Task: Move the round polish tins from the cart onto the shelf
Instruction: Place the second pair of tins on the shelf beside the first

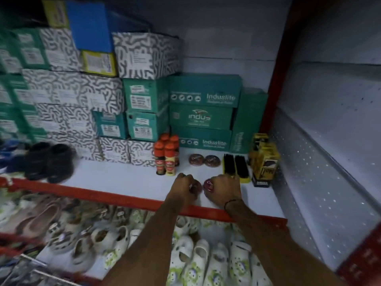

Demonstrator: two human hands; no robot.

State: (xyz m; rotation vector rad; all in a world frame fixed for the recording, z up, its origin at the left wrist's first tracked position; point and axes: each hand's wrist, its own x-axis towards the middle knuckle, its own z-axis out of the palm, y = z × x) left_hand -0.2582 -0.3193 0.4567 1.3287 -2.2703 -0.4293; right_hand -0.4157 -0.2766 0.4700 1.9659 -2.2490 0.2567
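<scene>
Two round dark polish tins lie flat side by side on the white shelf, behind my hands. My left hand is closed over another round red tin resting on the shelf near the front edge. Beside it, my right hand grips a second red tin, which also sits on the shelf surface. The two held tins nearly touch each other. The cart is out of view.
Orange-capped polish bottles stand left of the tins; black brushes and yellow boxes stand right. Green and patterned shoe boxes fill the back. Dark shoes sit at left. White clogs fill the lower shelf.
</scene>
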